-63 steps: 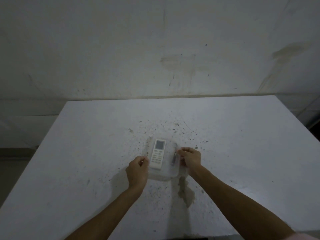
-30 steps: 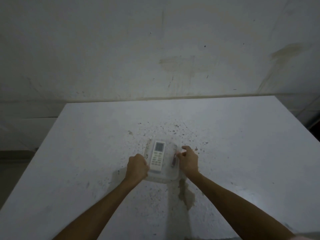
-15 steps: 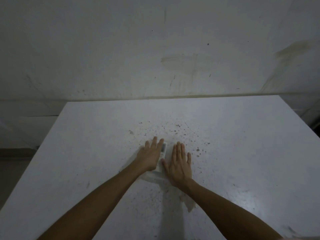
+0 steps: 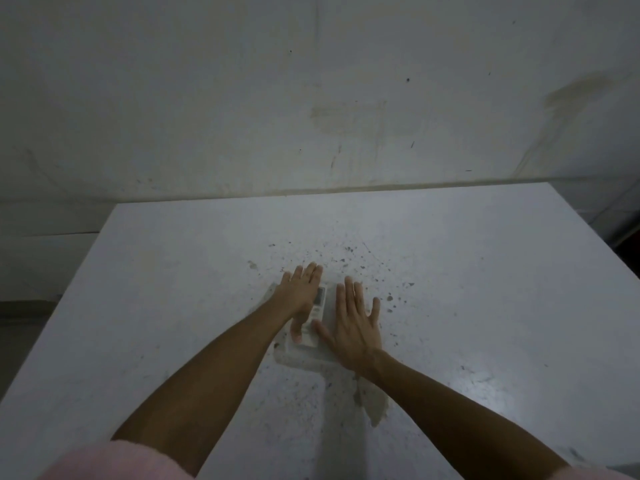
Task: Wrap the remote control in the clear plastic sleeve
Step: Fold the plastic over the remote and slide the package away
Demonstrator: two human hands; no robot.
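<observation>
A white remote control [image 4: 317, 306] with a small grey screen lies on the table inside a clear plastic sleeve [image 4: 304, 358]. My left hand [image 4: 300, 296] lies flat, fingers spread, over the remote's left side, its thumb resting on the lower buttons. My right hand [image 4: 353, 323] presses flat on the sleeve just right of the remote, palm down with fingers apart. Only the narrow strip of remote between the two hands shows. The sleeve's near edge sticks out below my palms.
The white table [image 4: 485, 289] is speckled with dark spots around the hands and has a stained patch [image 4: 374, 403] near my right forearm. A stained wall [image 4: 311, 98] rises behind the far edge. The table's left edge drops off to a floor [image 4: 20, 323].
Both hands went from pinching the sleeve's side edges to lying flat and spread over the remote and sleeve. Since half a second ago, the hands have moved slightly apart.
</observation>
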